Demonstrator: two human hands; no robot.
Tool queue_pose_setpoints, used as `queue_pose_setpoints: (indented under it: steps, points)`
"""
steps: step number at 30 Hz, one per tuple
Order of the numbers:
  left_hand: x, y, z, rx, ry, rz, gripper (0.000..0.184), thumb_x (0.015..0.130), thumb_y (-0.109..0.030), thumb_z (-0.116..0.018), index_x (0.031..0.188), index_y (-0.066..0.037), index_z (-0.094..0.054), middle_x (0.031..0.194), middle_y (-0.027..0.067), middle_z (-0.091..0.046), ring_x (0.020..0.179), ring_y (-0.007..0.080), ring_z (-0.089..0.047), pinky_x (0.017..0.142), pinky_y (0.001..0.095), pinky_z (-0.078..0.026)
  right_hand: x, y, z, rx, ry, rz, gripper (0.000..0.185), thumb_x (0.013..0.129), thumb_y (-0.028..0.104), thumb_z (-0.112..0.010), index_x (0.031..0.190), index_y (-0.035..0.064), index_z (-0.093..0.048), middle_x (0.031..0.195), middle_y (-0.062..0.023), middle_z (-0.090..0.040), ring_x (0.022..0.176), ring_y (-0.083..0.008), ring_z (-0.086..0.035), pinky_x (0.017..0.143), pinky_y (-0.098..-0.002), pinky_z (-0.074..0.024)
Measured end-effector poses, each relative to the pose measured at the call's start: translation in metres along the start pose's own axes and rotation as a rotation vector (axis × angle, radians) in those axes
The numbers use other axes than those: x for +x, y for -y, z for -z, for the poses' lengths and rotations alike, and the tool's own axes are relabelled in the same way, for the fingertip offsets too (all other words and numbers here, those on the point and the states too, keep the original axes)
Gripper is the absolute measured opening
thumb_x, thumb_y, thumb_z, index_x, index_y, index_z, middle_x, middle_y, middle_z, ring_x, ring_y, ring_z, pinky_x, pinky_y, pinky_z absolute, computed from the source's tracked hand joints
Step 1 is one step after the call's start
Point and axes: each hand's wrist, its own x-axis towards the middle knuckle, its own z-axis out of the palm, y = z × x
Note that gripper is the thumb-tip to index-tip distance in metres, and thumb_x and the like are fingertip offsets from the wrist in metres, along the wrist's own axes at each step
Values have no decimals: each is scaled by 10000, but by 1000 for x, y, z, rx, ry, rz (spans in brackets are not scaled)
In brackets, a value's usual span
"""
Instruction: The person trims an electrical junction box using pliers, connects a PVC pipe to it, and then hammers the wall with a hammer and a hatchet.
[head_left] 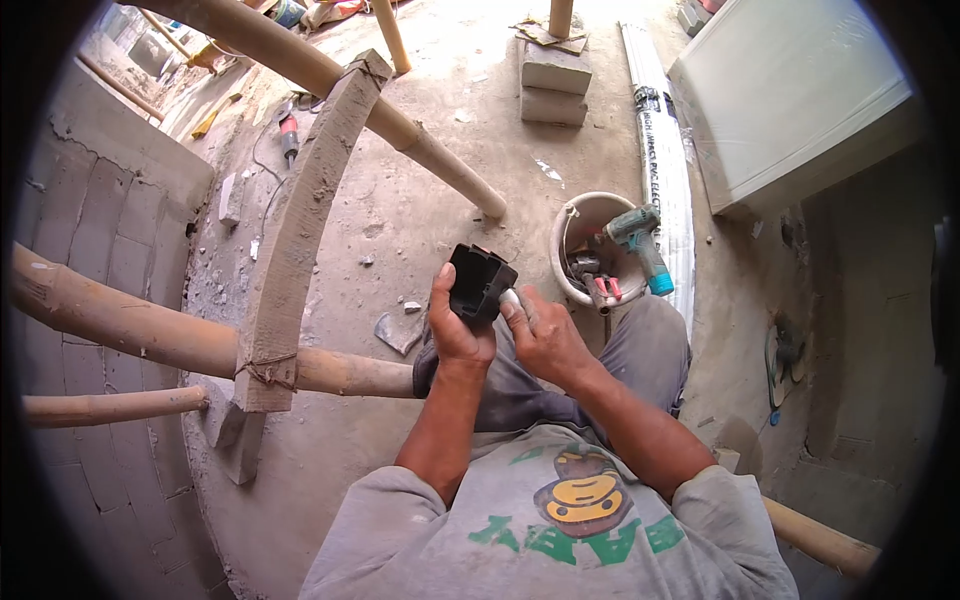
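My left hand (462,338) is closed around a black plastic electrical box (478,288), its hollow side facing up and toward me. At the box's right wall, my right hand (550,338) pinches a small white fitting (510,298) against it. Whether the fitting is in a hole of the box cannot be seen. Beyond my right knee stands a white bucket (557,250) with red-handled pliers (605,290) and other tools inside. A teal cordless drill (640,245) rests over its right rim.
White PVC pipes (662,150) lie along the floor at the right, beside a large white panel (790,110). Bamboo poles (150,315) and a rough wooden plank (310,220) cross the left side. Stacked blocks (555,85) support a pole. A red-and-grey power tool (289,138) lies far left.
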Motion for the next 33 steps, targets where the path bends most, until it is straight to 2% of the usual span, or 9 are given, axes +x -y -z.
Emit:
queue_pose_setpoints:
  steps: [3, 6, 9, 12, 18, 24, 27, 30, 33]
  points:
    - [1, 1, -12, 9, -30, -67, 448, 932, -346, -486, 1185, 14, -576, 1093, 155, -665, 951, 276, -661, 880, 381, -535, 2, 0, 2, 4, 60, -22, 259, 986, 233, -505, 977, -25, -505, 759, -305, -597, 761, -511, -590, 650, -558, -444]
    - [0, 0, -18, 16, -18, -117, 456, 934, -352, -476, 1184, 16, -574, 1099, 161, -663, 929, 284, -667, 859, 396, -548, 4, -3, 1, 80, 84, -81, 230, 995, 217, -505, 976, -10, -538, 757, -262, -595, 758, -478, -587, 658, -481, -449]
    - [3, 0, -19, 30, -35, -187, 461, 936, -356, -465, 1179, 20, -575, 1099, 171, -662, 913, 294, -671, 838, 410, -557, 9, -4, 1, 152, 118, -58, 339, 994, 289, -476, 971, -47, -524, 837, -334, -604, 858, -520, -587, 727, -549, -447]
    - [5, -5, -12, 13, -3, -166, 463, 935, -354, -459, 1177, 22, -575, 1096, 179, -661, 911, 306, -670, 824, 412, -559, 12, 5, 3, 265, 197, -132, 358, 995, 304, -475, 969, -46, -545, 882, -334, -610, 898, -514, -588, 754, -531, -453]
    - [9, -13, -15, 48, -19, -218, 484, 927, -378, -450, 1171, 18, -581, 1097, 185, -661, 894, 314, -668, 801, 408, -561, 21, 8, 0, 280, 276, -200, 366, 1005, 318, -466, 1017, -32, -572, 933, -290, -633, 904, -457, -612, 794, -489, -461]
    - [8, -19, -19, -17, 16, -223, 483, 918, -379, -451, 1160, 17, -586, 1079, 190, -665, 872, 317, -670, 762, 420, -571, 26, 17, 2, 335, 324, -232, 349, 1009, 308, -470, 1000, -23, -582, 920, -252, -639, 902, -374, -625, 808, -442, -458]
    - [5, -23, -21, 12, 33, -232, 435, 913, -344, -469, 1183, -15, -562, 1084, 198, -650, 871, 334, -669, 770, 445, -580, 27, 20, 3, 349, 341, -193, 349, 1013, 300, -463, 976, -25, -582, 873, -233, -633, 848, -355, -620, 781, -433, -463]
    - [9, -29, -18, 50, 76, -205, 438, 916, -339, -458, 1180, -4, -559, 1073, 195, -649, 869, 325, -671, 757, 451, -582, 26, 8, -8, 366, 338, -154, 418, 1020, 397, -449, 893, 15, -561, 716, -61, -573, 666, -146, -536, 611, -333, -453]
    - [7, -36, -26, 161, 96, -200, 439, 916, -338, -448, 1159, 8, -567, 1052, 190, -654, 876, 292, -669, 781, 417, -573, 24, 5, -14, 333, 252, -61, 403, 1023, 395, -463, 881, 28, -552, 681, -36, -547, 634, -135, -520, 585, -320, -440]
